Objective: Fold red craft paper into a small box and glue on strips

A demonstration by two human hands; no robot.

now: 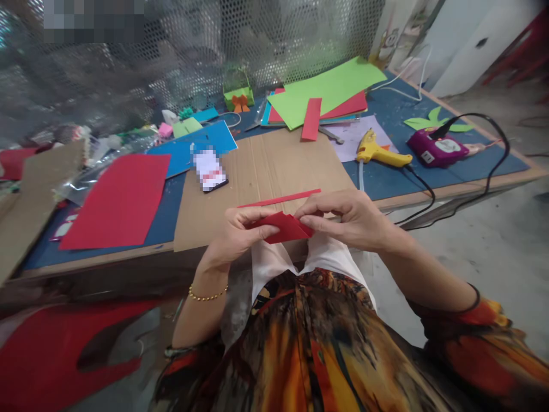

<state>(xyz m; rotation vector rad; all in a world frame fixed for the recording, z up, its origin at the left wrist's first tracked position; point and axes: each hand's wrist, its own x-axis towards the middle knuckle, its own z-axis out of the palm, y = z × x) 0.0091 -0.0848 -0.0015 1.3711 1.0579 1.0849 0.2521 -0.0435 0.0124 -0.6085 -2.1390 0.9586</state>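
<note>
Worktable Against a Mesh Wall

A long table [500,166] with a blue top and a pale wooden edge runs across the space. Behind it rises a silvery screen [278,40] pierced with small holes; dim, blurred shapes show through, too vague to name. At the upper right stands a white panel [461,60] bearing a small dark mark. The floor [510,246] is grey, with the look of bare concrete, scuffed and stained. Something red, perhaps a chair [38,355], fills the lower left, and blurred red furniture [523,57] sits far right. Light is soft, with bright glints in the mesh.
</note>
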